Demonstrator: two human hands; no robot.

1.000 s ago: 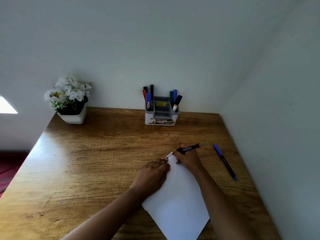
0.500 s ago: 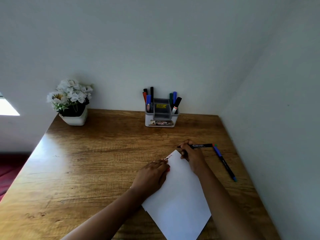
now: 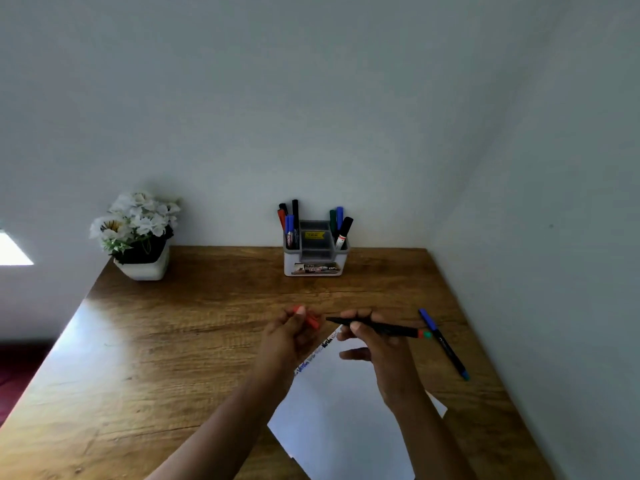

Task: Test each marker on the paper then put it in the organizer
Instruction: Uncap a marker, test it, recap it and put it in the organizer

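Head view. The right hand (image 3: 377, 348) pinches the marker (image 3: 391, 330) near the middle of its barrel between thumb and upper fingers. The lower fingers are loosely spread beneath it. The marker is held level above the far corner of the paper (image 3: 346, 417), bare tip pointing left. The left hand (image 3: 287, 341) pinches the red cap (image 3: 310, 319) between thumb and fingertips, just beside the tip but apart from it.

Judged step: recapping after the test, since scribbles already line the paper's upper left edge. To do it well:
- Line up the open end of the cap with the barrel axis
- Bring the two hands straight together, without tilt, so the tip does not smear the fingers
- Press until the cap seats fully

The organizer (image 3: 313, 266) stands at the back of the table (image 3: 173, 341), against the wall, well apart from the hands:
- Left compartment: red, black and blue markers, upright or slightly leaning
- Right compartment: a green, a blue and a black-capped marker, leaning right
- Centre compartment: grey, with a yellow label; no marker shows in it

A blue pen (image 3: 446, 348) lies on the table to the right of the paper, outside the organizer and probably next to test
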